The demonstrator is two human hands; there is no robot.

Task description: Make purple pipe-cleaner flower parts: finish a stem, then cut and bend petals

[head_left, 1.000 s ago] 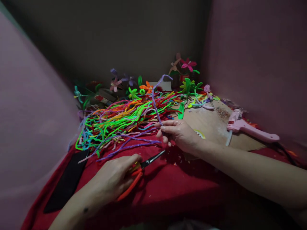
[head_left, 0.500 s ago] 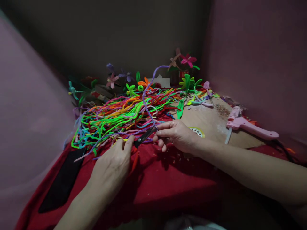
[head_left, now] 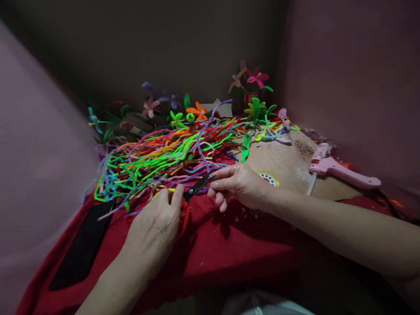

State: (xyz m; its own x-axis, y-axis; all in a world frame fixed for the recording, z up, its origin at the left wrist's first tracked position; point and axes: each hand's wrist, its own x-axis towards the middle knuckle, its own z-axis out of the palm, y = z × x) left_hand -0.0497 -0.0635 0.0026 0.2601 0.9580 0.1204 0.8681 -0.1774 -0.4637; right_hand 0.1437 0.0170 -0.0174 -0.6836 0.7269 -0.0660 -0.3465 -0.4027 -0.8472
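My left hand (head_left: 159,217) is closed round the handles of a pair of scissors (head_left: 196,187), which have black blades and red and yellow grips. The blade tips reach to the fingertips of my right hand (head_left: 234,183). Those fingers pinch the lower end of a purple pipe cleaner (head_left: 199,144), which rises in a bend over the pile. How far the blades are apart around it I cannot tell. Behind both hands spreads a heap of multicoloured pipe cleaners (head_left: 157,159), green, orange, red and purple.
A pink glue gun (head_left: 344,170) rests on a cardboard sheet (head_left: 278,159) at the right, near a yellow-rimmed roll (head_left: 269,178). Pipe-cleaner flowers, among them an orange flower (head_left: 197,112), stand at the back. A black flat strip (head_left: 83,247) lies on the red cloth (head_left: 223,258).
The purple pipe cleaner's upper end has dropped and swung down toward the pile. Both hands keep nearly the same place and hold; the view has shifted slightly.
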